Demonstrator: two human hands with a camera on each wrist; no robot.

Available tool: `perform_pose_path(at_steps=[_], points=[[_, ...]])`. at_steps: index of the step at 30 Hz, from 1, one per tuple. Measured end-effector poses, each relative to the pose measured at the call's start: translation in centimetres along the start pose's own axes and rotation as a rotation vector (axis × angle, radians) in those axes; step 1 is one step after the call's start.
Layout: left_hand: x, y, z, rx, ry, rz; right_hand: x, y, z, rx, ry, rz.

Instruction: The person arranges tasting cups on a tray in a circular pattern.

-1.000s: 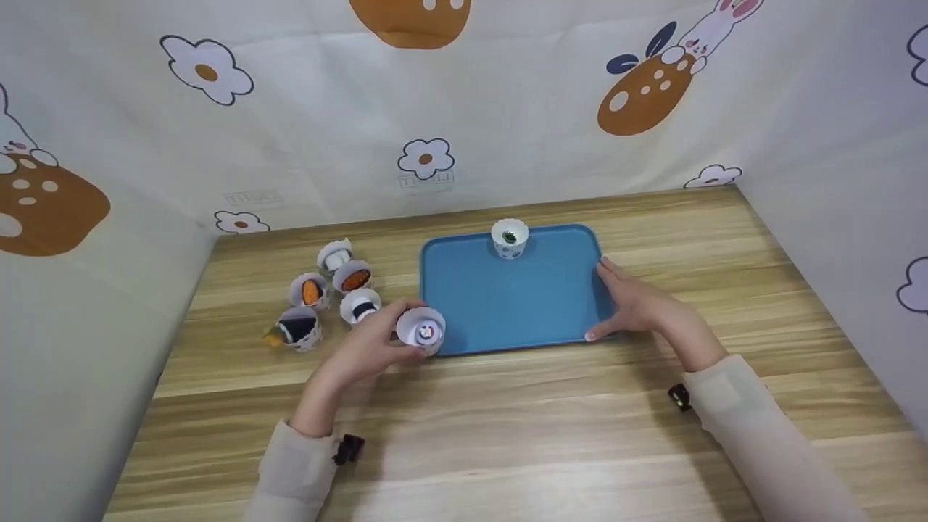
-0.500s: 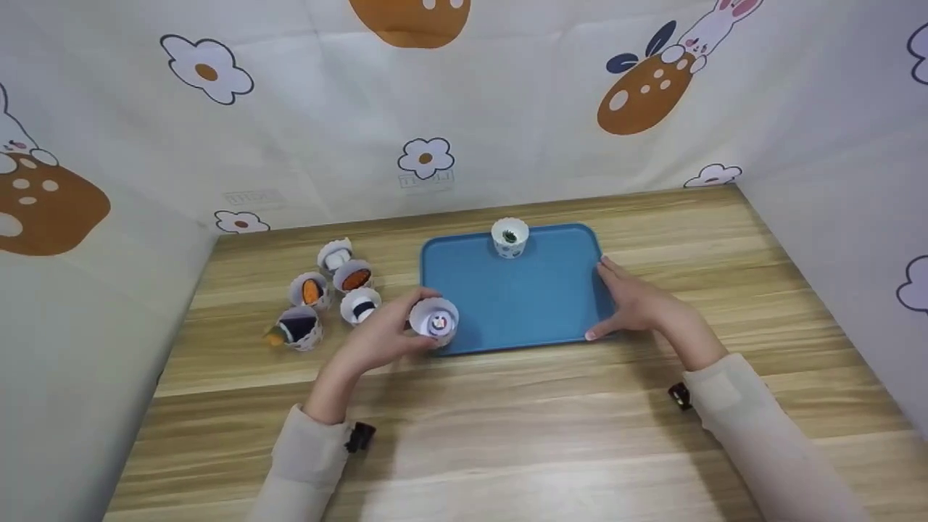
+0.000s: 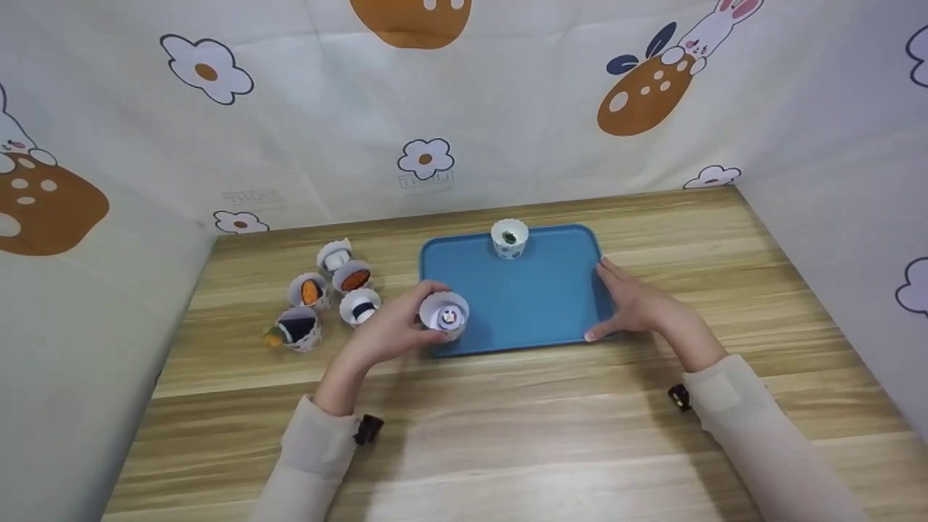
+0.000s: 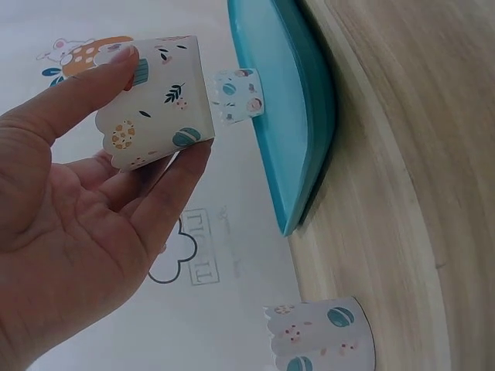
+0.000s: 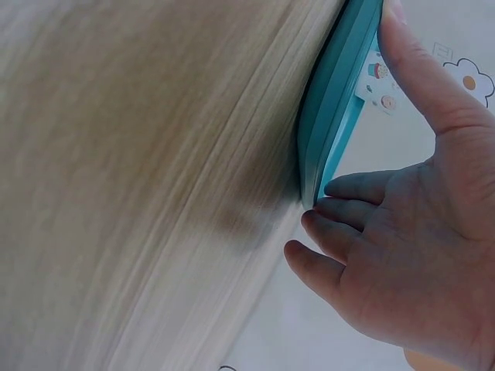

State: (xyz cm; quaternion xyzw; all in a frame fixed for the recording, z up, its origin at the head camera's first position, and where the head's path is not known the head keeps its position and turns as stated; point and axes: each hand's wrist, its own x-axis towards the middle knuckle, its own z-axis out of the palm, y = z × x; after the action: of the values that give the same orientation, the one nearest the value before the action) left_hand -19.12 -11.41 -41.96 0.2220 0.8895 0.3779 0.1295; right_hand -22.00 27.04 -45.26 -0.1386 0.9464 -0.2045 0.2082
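My left hand (image 3: 391, 328) holds a printed paper cup (image 3: 438, 332) between thumb and fingers, over the left front corner of the blue tray (image 3: 536, 304). A small round piece like a sushi roll (image 3: 449, 317) lies inside it. In the left wrist view the cup (image 4: 166, 108) is off the table, tipped on its side relative to that camera. My right hand (image 3: 634, 301) rests against the tray's right edge, thumb and fingers spread; the right wrist view shows its fingers (image 5: 340, 236) loosely extended by the rim. Another paper cup (image 3: 510, 248) with a dark green piece stands at the tray's back edge.
Left of the tray several paper cups cluster on the wooden table (image 3: 507, 435), holding sushi-like pieces: orange (image 3: 310, 291), red-orange (image 3: 355, 279), white with a dark band (image 3: 362, 310). One cup (image 3: 308, 337) lies tilted. A patterned cloth wall (image 3: 304, 130) stands behind.
My left hand has carried its cup rightward and slightly away from me, from the tray's left edge to over its corner. My right hand and the tray have stayed put.
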Motion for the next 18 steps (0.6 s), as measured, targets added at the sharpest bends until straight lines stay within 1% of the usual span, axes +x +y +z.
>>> perform_pose_path(at_steps=[11,15,18], points=[[0.9,1.0,0.0,-0.019,-0.02,0.01,0.0,0.0,0.0,0.009,0.004,0.0],[1.3,1.3,0.1,-0.031,-0.029,-0.003,0.1,0.0,0.0,0.008,0.001,0.004],[1.6,1.6,0.2,-0.031,-0.035,0.006,0.1,0.0,0.0,0.008,0.0,0.008]])
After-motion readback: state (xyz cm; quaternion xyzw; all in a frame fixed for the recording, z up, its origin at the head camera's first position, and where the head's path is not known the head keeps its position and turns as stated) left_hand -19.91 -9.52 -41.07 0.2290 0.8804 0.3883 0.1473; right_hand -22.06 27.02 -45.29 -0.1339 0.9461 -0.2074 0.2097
